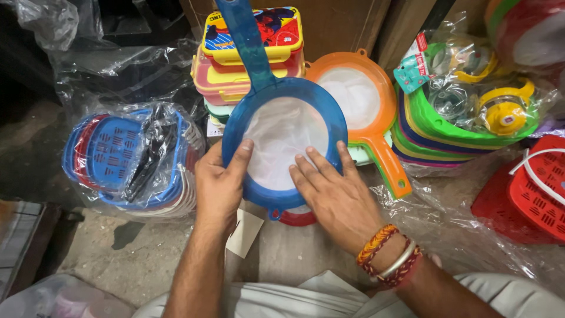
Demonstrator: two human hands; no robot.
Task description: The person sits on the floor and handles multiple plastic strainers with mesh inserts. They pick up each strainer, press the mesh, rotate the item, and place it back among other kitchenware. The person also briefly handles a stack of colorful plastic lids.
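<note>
Holding blue strainer (282, 138) above floor, before stacked lunch boxes (250, 53): left hand (220, 182) fingers gripping rim, right hand (332, 191) fingers spread open, pressing white mesh (276, 132). Best keeping pressure light, supporting rim evenly, avoiding orange strainer (359, 100) alongside.

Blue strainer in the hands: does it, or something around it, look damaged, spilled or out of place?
Nothing stands out. The blue strainer looks whole, its white mesh untorn, held by the left hand and right hand. The orange strainer behind also looks intact.
</note>
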